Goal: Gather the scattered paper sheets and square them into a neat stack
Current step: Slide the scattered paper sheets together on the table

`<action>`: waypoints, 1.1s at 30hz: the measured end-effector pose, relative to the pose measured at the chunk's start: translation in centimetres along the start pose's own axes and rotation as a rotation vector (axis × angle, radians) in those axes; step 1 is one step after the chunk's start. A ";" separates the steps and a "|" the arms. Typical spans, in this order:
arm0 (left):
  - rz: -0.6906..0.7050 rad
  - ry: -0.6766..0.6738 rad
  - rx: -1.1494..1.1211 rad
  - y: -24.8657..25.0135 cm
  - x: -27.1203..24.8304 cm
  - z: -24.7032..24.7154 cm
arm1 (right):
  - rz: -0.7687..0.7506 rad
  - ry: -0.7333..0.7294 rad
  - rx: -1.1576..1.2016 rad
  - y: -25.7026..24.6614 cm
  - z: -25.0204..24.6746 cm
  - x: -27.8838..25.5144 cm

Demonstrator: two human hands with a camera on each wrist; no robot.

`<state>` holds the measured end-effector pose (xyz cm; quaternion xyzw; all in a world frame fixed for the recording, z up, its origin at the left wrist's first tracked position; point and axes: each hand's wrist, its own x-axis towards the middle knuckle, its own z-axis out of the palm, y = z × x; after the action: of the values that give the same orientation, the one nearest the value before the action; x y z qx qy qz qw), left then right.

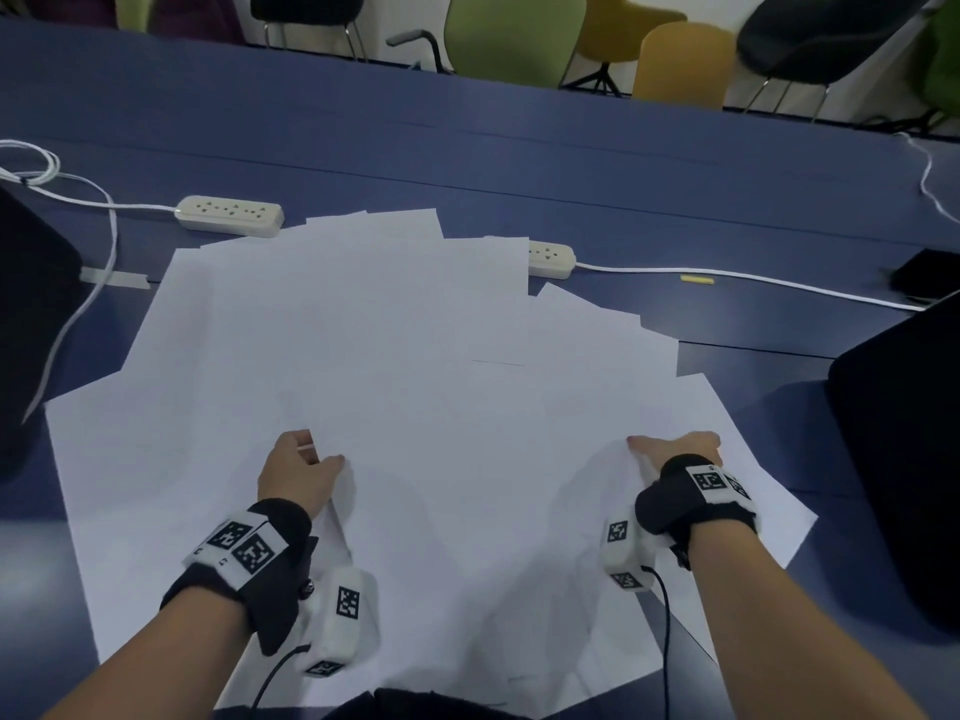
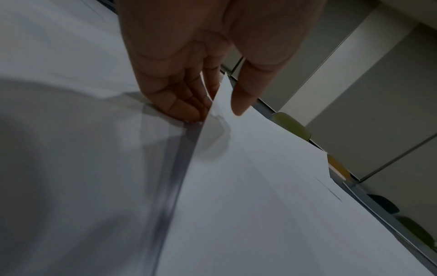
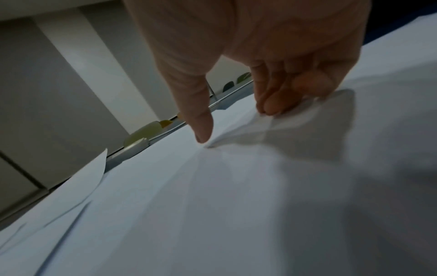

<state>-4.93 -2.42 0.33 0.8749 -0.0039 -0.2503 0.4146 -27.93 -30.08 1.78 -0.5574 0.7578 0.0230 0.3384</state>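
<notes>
Several white paper sheets (image 1: pixel 363 330) lie fanned and overlapping across the blue table (image 1: pixel 519 148). The nearest sheet (image 1: pixel 483 511) bows up between my two hands. My left hand (image 1: pixel 322 452) holds that sheet's left edge. In the left wrist view the sheet's edge (image 2: pixel 212 130) runs between the thumb and the curled fingers (image 2: pixel 184 106) of the left hand (image 2: pixel 215 114). My right hand (image 1: pixel 670 449) is at the sheet's right edge. In the right wrist view the right hand (image 3: pixel 234 125) has its thumb and curled fingers (image 3: pixel 269 106) down on the paper (image 3: pixel 236 186), which creases between them.
Two white power strips (image 1: pixel 231 215) (image 1: pixel 550 258) with cables lie just beyond the sheets. Dark bulky objects stand at the left (image 1: pixel 31 314) and right (image 1: pixel 904 459) of the table. A small yellow strip (image 1: pixel 697 279) lies at the right. Chairs (image 1: pixel 514 39) stand past the far edge.
</notes>
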 end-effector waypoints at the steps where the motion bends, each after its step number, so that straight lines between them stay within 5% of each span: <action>1: 0.002 -0.005 -0.004 0.0 0.1 -0.2 | 0.004 -0.011 -0.021 0.0 0.1 -0.2; 12: 0.009 -0.071 0.018 0.0 1.8 -1.5 | -0.069 -0.121 0.105 -1.8 1.8 -2.3; 20: -0.007 -0.116 0.078 -0.4 3.3 -3.1 | -0.420 -0.221 0.102 -0.2 1.7 -3.1; 24: -0.010 -0.115 0.108 -0.8 3.6 -3.4 | -0.415 -0.453 0.093 1.5 0.9 -3.1; 29: 0.034 -0.189 0.139 -0.7 2.9 -2.8 | -0.327 -0.683 0.218 1.7 5.7 -6.2; 31: 0.054 -0.221 0.156 -0.6 2.9 -2.8 | -0.222 -0.659 0.414 1.0 6.9 -7.3; 33: 0.072 -0.238 0.174 -0.6 2.8 -2.7 | -0.314 -0.531 0.474 0.6 7.1 -7.9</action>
<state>-1.43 -0.69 0.14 0.8710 -0.1061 -0.3357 0.3427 -23.76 -20.36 0.36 -0.5475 0.5337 -0.0614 0.6416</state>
